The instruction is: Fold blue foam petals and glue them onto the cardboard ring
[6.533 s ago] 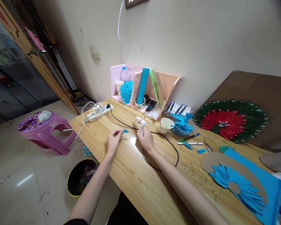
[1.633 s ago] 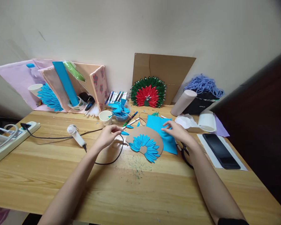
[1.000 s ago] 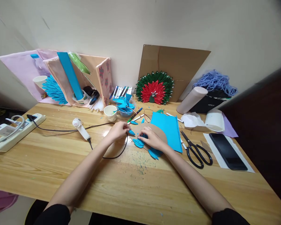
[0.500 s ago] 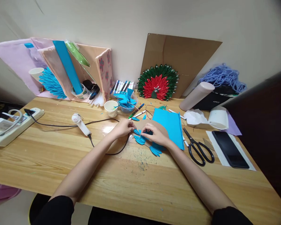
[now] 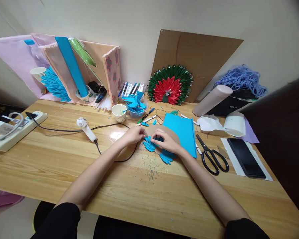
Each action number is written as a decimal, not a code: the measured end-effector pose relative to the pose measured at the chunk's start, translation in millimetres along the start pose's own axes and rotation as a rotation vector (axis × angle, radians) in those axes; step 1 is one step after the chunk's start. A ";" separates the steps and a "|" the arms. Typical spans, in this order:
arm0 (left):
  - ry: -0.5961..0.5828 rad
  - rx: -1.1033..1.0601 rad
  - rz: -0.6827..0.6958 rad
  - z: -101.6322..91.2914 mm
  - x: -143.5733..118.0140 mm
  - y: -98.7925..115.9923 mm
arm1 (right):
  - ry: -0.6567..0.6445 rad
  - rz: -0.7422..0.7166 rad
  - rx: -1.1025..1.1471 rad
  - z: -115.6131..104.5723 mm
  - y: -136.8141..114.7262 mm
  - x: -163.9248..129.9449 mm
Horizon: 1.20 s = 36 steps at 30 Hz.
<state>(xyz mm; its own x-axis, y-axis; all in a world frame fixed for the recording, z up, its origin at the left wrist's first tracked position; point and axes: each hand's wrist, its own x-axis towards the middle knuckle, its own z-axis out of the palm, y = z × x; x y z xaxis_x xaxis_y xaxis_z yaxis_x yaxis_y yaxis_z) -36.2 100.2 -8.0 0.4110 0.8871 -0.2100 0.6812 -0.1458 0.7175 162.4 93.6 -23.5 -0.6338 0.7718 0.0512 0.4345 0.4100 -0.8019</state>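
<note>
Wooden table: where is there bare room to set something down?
Bare wooden table lies along the near edge, and between the white power strip and white glue gun. It is crowded around both hands and toward the black scissors.

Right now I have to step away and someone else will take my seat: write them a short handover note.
Left hand: fingertips pinch a blue petal at the fan's left edge.
Right hand: presses the blue petal fan on the cardboard semicircle.
Glue gun lies left, plugged in; spare petals fill the bowl; scissors right.
Done: inner ring of petals.
Left: the outer cardboard is bare.
</note>
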 end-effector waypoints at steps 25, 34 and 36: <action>-0.013 0.035 -0.007 4.8 2.4 6.5 | 0.017 -0.039 0.006 2.6 6.9 0.5; 0.059 -0.008 -0.009 9.3 2.8 5.8 | 0.020 -0.045 0.001 2.2 6.4 0.7; 0.069 -0.037 -0.009 10.2 3.0 4.9 | 0.020 -0.044 -0.011 2.8 5.9 0.4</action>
<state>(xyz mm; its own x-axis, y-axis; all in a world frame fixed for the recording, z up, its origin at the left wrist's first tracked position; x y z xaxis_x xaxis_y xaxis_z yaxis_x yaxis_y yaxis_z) -25.4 97.6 -11.8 0.3616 0.9165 -0.1713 0.6611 -0.1225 0.7402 162.8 95.0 -29.8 -0.6396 0.7624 0.0981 0.4137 0.4489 -0.7920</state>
